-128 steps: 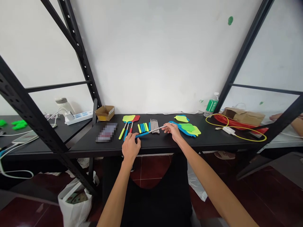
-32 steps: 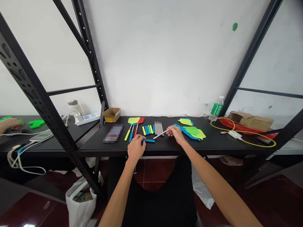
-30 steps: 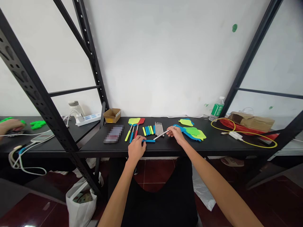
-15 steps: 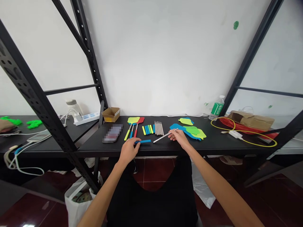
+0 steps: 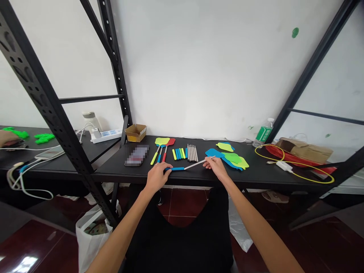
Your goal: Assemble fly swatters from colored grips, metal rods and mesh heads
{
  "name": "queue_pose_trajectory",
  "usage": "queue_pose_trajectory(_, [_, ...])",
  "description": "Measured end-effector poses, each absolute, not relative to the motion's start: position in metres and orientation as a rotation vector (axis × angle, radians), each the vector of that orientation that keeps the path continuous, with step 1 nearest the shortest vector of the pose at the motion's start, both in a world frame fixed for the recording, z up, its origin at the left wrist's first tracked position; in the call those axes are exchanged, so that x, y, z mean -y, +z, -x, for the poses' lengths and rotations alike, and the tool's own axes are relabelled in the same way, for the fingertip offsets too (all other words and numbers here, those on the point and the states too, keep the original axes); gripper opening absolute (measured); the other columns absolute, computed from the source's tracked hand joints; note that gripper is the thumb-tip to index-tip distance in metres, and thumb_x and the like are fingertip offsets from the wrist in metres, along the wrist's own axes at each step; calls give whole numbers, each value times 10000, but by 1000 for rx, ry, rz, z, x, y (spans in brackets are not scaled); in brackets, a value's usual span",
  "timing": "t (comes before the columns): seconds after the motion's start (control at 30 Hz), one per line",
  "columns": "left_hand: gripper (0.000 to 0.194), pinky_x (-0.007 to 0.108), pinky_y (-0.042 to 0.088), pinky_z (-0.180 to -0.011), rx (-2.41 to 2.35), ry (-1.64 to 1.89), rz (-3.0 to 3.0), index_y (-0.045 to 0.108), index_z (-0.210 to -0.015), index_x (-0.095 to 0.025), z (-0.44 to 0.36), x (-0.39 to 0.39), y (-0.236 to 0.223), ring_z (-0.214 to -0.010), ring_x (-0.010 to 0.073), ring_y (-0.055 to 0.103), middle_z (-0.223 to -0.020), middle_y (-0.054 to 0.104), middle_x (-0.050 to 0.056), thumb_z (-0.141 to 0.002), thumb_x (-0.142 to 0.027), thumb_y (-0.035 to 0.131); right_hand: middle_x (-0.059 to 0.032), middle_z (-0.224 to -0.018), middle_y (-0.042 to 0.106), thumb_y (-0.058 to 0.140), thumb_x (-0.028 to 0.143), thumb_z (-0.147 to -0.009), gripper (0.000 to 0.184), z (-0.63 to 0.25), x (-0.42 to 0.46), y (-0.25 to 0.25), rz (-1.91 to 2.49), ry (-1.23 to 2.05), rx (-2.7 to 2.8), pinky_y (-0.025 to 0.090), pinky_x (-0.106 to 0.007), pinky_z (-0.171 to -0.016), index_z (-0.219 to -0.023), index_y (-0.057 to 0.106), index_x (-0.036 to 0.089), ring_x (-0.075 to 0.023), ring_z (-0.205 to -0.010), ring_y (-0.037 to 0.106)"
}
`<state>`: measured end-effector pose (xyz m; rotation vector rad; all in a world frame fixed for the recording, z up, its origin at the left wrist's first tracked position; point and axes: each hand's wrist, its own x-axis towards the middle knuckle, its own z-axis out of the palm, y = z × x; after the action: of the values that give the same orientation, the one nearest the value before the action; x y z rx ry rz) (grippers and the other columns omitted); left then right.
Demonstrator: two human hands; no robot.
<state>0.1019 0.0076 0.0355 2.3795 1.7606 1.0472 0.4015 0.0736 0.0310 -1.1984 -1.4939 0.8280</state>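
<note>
My left hand [image 5: 158, 175] is closed on a blue handle grip [image 5: 178, 169], holding it by its left end just above the table's front edge. In my right hand [image 5: 214, 167] is a thin silver metal rod [image 5: 196, 164], pinched near its far end. The rod's left tip meets the grip's open right end; whether it is inside cannot be told. Just beyond lie a row of yellow and blue grips [image 5: 180, 153] and several metal rods [image 5: 192, 153]. Flat blue, green and yellow plastic heads [image 5: 231, 157] are piled beside my right hand. Three swatter-like tools [image 5: 159, 153] lie beyond my left hand.
A phone [image 5: 137, 155] and a small cardboard box [image 5: 135, 132] are at the left of the black table [image 5: 110, 172]. On the right are a bottle [image 5: 263, 132], a yellow cable [image 5: 309, 181] and a carton [image 5: 305, 149]. Black shelf posts [image 5: 48, 94] flank the space.
The gap between grip and rod has closed: the rod's tip now meets the grip's end. Both hands keep their holds. The camera view has shifted slightly.
</note>
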Motion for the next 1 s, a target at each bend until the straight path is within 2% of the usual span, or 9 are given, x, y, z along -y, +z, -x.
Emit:
queue_pose_trajectory(0.3, [210, 332, 477, -903, -1759, 997, -2420, 705, -995, -294, -102, -9, 37, -1008, 217, 621, -1076, 705, 1, -924, -284, 507, -117, -681, 732, 589, 450, -834, 401, -396, -65, 37, 1239, 750, 1477, 487, -297, -573, -580, 711, 166, -191, -594, 635])
queue_pose_trajectory(0.5, [205, 296, 478, -833, -1746, 1049, -2347, 702, -992, -302, -101, -7, 37, -970, 191, 624, -1061, 704, -22, -921, -321, 511, -81, -704, 714, 621, 447, -815, 307, -403, -60, 32, 1060, 819, 1283, 457, -267, -509, -766, 729, 164, -160, -554, 607])
queue_pose_trajectory(0.67, [219, 280, 452, -732, -1779, 1080, -2221, 708, -973, -301, -101, -6, 40, -881, 178, 628, -1005, 716, -35, -921, -371, 508, -48, -702, 672, 604, 514, -839, 355, -409, -49, 25, 1027, 704, 1161, 457, -256, -502, -834, 688, 170, -149, -552, 604])
queue_pose_trajectory(1.0, [230, 274, 422, -717, -1768, 1050, -2234, 716, -975, -312, -101, -6, 41, -864, 173, 611, -999, 709, -35, -916, -392, 509, -33, -734, 638, 442, 562, -941, 395, -418, -20, 40, 1149, 392, 1331, 474, -283, -576, -907, 599, 202, -177, -617, 632])
